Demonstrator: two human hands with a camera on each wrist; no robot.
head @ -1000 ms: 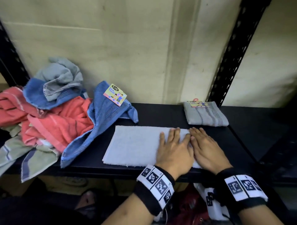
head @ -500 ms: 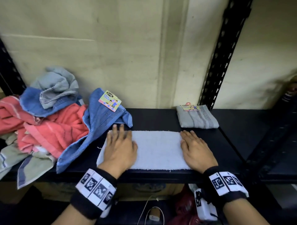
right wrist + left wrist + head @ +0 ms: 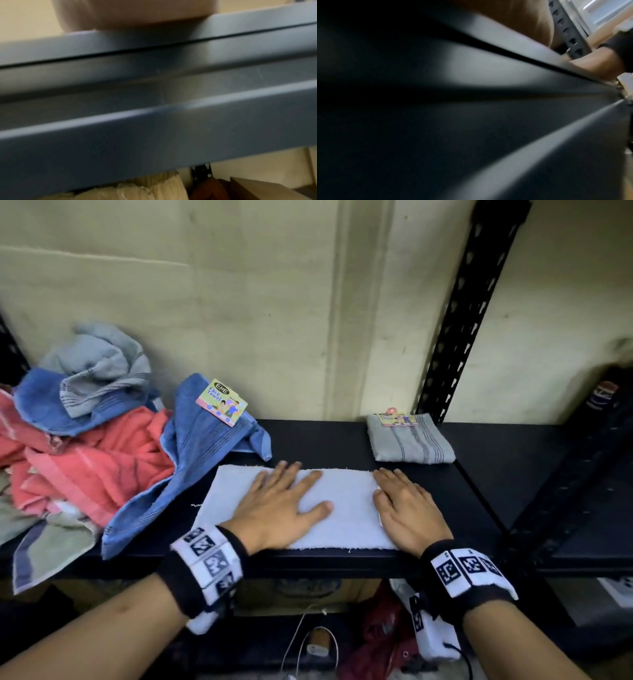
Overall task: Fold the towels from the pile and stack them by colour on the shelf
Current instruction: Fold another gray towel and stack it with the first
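Both palms lay flat, fingers straight, on the half-folded pale towel (image 3: 342,501) at the shelf's (image 3: 428,556) front edge: left hand (image 3: 277,508) mid-towel, right hand (image 3: 407,508) at its right end. One grey folded towel (image 3: 411,445) sat at the back; the pile (image 3: 92,446) at the left end remained unfolded.

We see a plain pale grey towel (image 3: 346,508) on the black shelf (image 3: 479,508); a grey dark-striped folded towel (image 3: 411,443); blue, coral and grey in the pile (image 3: 96,440).
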